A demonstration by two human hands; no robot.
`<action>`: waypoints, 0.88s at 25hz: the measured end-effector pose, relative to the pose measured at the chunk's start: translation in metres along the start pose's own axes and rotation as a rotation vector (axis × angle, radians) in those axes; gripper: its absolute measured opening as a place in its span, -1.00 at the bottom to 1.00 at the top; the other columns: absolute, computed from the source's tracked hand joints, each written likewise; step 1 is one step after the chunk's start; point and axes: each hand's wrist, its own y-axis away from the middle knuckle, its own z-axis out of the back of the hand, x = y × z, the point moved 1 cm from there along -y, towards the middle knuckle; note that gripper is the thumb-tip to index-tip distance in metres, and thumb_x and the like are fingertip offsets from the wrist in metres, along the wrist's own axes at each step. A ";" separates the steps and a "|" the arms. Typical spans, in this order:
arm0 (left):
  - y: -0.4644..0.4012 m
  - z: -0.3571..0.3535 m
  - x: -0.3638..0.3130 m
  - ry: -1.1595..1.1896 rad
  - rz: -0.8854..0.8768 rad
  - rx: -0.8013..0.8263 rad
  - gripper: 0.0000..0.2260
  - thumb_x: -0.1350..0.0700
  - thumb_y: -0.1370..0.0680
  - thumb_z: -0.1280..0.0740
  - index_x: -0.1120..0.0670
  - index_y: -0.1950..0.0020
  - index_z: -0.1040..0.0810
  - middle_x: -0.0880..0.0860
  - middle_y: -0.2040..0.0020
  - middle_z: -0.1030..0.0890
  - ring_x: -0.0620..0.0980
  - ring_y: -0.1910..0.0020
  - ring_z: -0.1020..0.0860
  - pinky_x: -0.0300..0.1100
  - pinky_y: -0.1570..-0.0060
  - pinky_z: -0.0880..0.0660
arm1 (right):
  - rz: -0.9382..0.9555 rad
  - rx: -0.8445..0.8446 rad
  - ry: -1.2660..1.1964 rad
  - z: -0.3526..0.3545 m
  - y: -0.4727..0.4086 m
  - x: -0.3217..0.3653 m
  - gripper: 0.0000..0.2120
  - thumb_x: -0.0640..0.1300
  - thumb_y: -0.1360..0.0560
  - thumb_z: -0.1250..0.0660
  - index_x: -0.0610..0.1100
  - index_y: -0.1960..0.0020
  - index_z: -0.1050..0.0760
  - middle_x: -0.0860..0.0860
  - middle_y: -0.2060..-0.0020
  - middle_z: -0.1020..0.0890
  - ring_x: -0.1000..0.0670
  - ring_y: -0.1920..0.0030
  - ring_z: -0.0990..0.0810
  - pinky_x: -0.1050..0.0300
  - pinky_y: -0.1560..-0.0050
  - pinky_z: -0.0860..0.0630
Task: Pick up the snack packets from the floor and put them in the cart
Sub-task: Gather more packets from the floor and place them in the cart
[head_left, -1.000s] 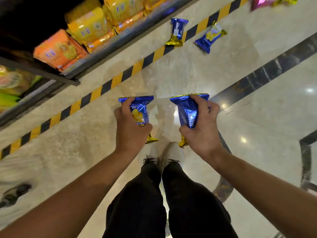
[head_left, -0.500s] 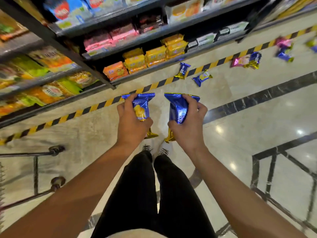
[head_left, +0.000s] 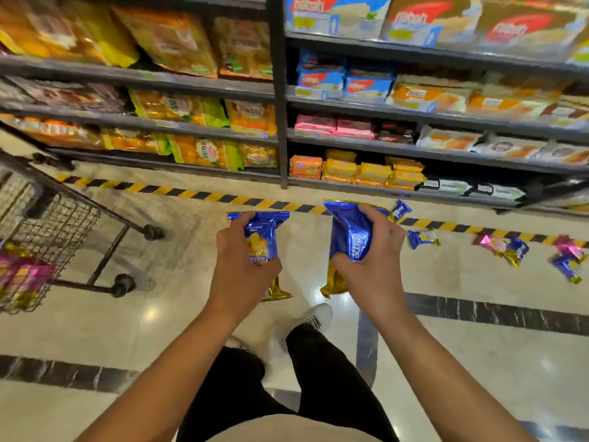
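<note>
Left hand [head_left: 242, 269] grips blue packet [head_left: 263, 232]; right hand [head_left: 373, 269] another [head_left: 349, 232].

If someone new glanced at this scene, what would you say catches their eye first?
Most striking are the two blue snack packets held up mid-frame, one gripped in the left hand and one in the right hand. Next come the blue and pink packets strewn on the floor at the right, along the yellow-and-black tape. At the left edge stands the wire cart, with pink packets already inside.

Glossy blue foil snack packets [head_left: 350, 234], dark wire-mesh metal cart [head_left: 47, 231], polished reflective stone floor [head_left: 478, 362]
</note>
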 end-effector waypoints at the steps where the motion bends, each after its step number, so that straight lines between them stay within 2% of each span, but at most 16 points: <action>1: 0.006 0.020 0.009 0.018 0.009 -0.034 -0.28 0.24 -0.41 -0.53 -0.09 -0.46 -0.29 -0.01 -0.27 -0.36 -0.57 0.00 -0.36 -0.64 0.14 -0.31 | 0.034 0.041 0.018 -0.017 0.005 0.012 -0.24 -0.42 -0.34 -0.46 -0.03 -0.44 -0.30 -0.08 -0.33 -0.24 0.63 0.00 -0.24 0.67 0.14 -0.30; 5: 0.031 0.098 0.042 0.115 0.080 -0.177 -0.30 0.24 -0.40 -0.50 -0.11 -0.45 -0.31 -0.02 -0.26 -0.36 -0.49 0.02 -0.42 -0.49 0.14 -0.39 | 0.173 0.160 0.121 -0.088 0.023 0.049 -0.25 -0.38 -0.35 -0.49 -0.01 -0.43 -0.31 -0.08 -0.29 -0.27 0.60 -0.03 -0.23 0.64 0.11 -0.31; 9: 0.071 0.175 0.084 0.202 0.124 -0.307 -0.30 0.21 -0.38 -0.51 -0.12 -0.44 -0.32 -0.01 -0.25 -0.38 -0.33 0.02 -0.51 -0.21 0.00 -0.55 | 0.329 0.254 0.262 -0.166 0.051 0.086 -0.24 -0.32 -0.33 -0.52 0.03 -0.43 -0.31 -0.09 -0.31 -0.32 0.41 -0.07 -0.24 0.63 0.05 -0.28; 10: 0.081 0.192 0.094 0.217 0.138 -0.340 -0.29 0.21 -0.37 -0.52 -0.13 -0.44 -0.32 -0.02 -0.24 -0.38 -0.34 0.02 -0.51 -0.24 0.00 -0.55 | 0.351 0.280 0.262 -0.184 0.060 0.096 -0.24 -0.32 -0.34 -0.52 0.03 -0.43 -0.30 -0.08 -0.32 -0.32 0.40 -0.06 -0.25 0.62 0.04 -0.30; 12: 0.101 0.219 0.107 0.241 0.177 -0.400 -0.28 0.24 -0.38 -0.51 -0.12 -0.45 -0.32 -0.02 -0.23 -0.36 -0.44 0.04 -0.47 -0.45 0.12 -0.46 | 0.330 0.324 0.247 -0.214 0.078 0.114 -0.26 -0.30 -0.37 -0.51 0.08 -0.42 -0.29 -0.04 -0.33 -0.28 0.46 -0.08 -0.28 0.52 0.02 -0.39; 14: 0.121 0.249 0.123 0.270 0.193 -0.467 -0.29 0.27 -0.39 -0.49 -0.10 -0.45 -0.32 -0.01 -0.22 -0.36 -0.53 0.06 -0.42 -0.56 0.22 -0.39 | 0.333 0.364 0.225 -0.247 0.102 0.132 -0.29 -0.28 -0.38 -0.50 0.15 -0.39 -0.30 0.00 -0.31 -0.26 0.40 -0.08 -0.35 0.43 -0.01 -0.45; 17: 0.146 0.285 0.149 0.319 0.227 -0.545 -0.31 0.26 -0.39 -0.50 -0.18 -0.38 -0.30 -0.02 -0.19 -0.36 -0.52 0.09 -0.43 -0.55 0.26 -0.40 | 0.394 0.455 0.221 -0.289 0.133 0.151 -0.31 -0.27 -0.38 -0.49 0.21 -0.32 -0.28 0.03 -0.27 -0.26 0.53 -0.05 -0.29 0.56 0.11 -0.38; 20: 0.164 0.313 0.167 0.328 0.269 -0.622 -0.30 0.22 -0.41 -0.50 -0.28 -0.34 -0.22 -0.08 -0.17 -0.33 -0.55 0.07 -0.41 -0.54 0.26 -0.42 | 0.419 0.537 0.231 -0.325 0.158 0.165 -0.30 -0.28 -0.36 -0.48 0.23 -0.31 -0.29 0.00 -0.28 -0.27 0.47 -0.06 -0.31 0.54 0.11 -0.36; 22: 0.175 0.330 0.180 0.336 0.303 -0.680 -0.29 0.20 -0.41 -0.51 -0.29 -0.35 -0.22 -0.09 -0.18 -0.33 -0.55 0.06 -0.41 -0.52 0.28 -0.43 | 0.449 0.588 0.238 -0.348 0.172 0.176 -0.30 -0.31 -0.36 -0.47 0.18 -0.33 -0.31 -0.01 -0.29 -0.27 0.54 -0.03 -0.28 0.60 0.14 -0.33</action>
